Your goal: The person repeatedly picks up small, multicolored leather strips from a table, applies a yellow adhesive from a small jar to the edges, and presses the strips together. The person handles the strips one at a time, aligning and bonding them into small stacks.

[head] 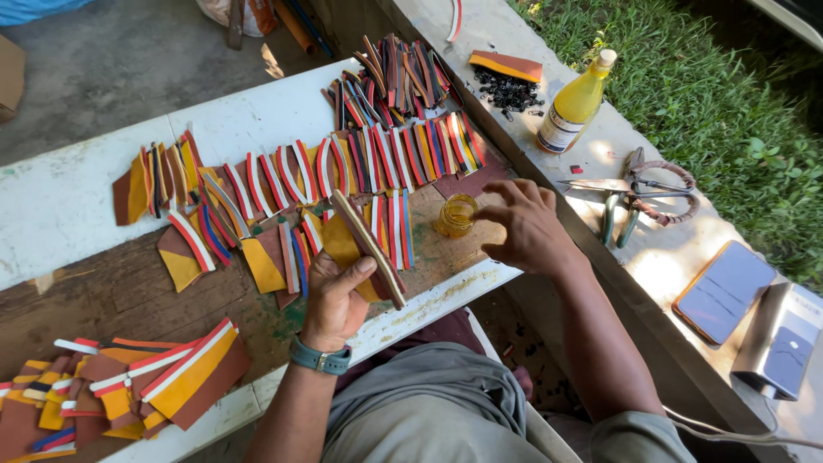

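Observation:
My left hand (336, 296) grips a stack of brown and yellow leather-like pieces (370, 249), held on edge above the table. My right hand (527, 227) hovers with fingers spread just right of a small open glass jar of amber liquid (456, 214) that stands on the wooden board; it holds nothing. Rows of coloured strips (343, 167) in red, white, yellow, blue and brown lie fanned out beyond both hands. A teal watch (319, 358) is on my left wrist.
More layered pieces (146, 381) lie piled at the near left. On the concrete ledge to the right are a yellow bottle (574, 103), scissors and pliers (639, 193), a phone (724, 291), a power bank (778, 343) and black scraps (507, 88). Grass lies beyond.

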